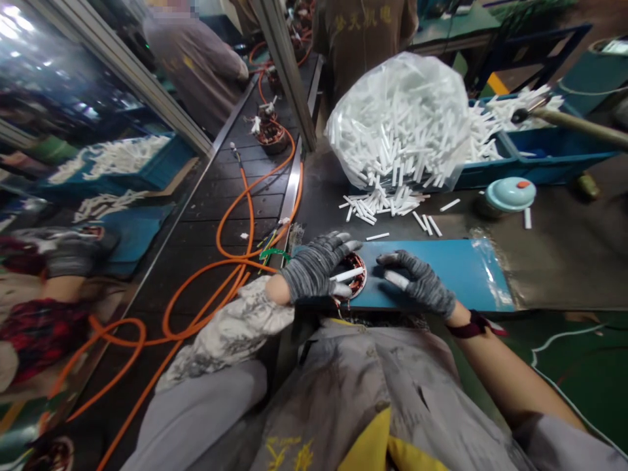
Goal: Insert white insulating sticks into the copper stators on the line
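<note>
A round motor stator [362, 283] with copper windings sits at the left end of a blue mat [441, 278]. My left hand [314, 267], in a grey glove with pale fingertips, lies around its left side, fingers along the far edge and thumb at the near edge. A white tube [349, 275] rests across the windings by that thumb; the hand partly covers the stator. To the right, apart from the stator, my right hand [422, 282] hovers over the mat in a like glove. Its thumb and fingers are spread with nothing visible between them.
Beyond the mat, white tubes spill from a clear plastic bag [400, 118] onto the table. Blue bins [559, 154], a hammer [574, 124] and a light-blue-lidded jar [510, 195] stand right. Orange hoses [230, 261] cross the conveyor, where another stator [271, 139] sits. Co-workers are nearby.
</note>
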`<state>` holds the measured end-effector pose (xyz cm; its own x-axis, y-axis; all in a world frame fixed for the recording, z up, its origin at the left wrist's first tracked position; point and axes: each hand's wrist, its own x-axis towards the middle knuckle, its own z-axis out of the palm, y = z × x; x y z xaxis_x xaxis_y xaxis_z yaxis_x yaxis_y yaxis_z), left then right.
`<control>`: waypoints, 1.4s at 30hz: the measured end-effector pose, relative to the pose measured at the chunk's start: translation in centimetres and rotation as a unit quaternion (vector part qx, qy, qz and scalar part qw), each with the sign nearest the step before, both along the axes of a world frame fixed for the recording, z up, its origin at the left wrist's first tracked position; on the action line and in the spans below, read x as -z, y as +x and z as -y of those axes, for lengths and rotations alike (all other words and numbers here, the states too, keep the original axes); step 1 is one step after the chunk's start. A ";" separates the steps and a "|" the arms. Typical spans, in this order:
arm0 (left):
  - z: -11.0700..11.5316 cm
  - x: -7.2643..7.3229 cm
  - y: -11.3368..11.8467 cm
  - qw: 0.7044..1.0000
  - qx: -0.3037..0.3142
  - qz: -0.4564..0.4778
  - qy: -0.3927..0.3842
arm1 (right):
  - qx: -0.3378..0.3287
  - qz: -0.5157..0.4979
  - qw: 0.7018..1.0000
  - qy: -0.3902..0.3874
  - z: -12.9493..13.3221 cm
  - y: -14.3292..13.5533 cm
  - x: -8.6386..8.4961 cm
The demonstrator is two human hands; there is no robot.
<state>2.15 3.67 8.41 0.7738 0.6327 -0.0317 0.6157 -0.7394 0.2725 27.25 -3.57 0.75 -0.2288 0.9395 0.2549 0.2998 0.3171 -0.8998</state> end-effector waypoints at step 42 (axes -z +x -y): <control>-0.3 2.5 -2.5 0.980 0.031 0.147 -0.132 | -0.033 0.124 0.990 0.053 -3.1 -5.6 0.5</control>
<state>-0.36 4.00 5.87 0.8111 0.5834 0.0414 0.4378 -0.6526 0.6184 21.67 -0.51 0.21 -0.3560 0.8919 0.2787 0.4839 0.4311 -0.7616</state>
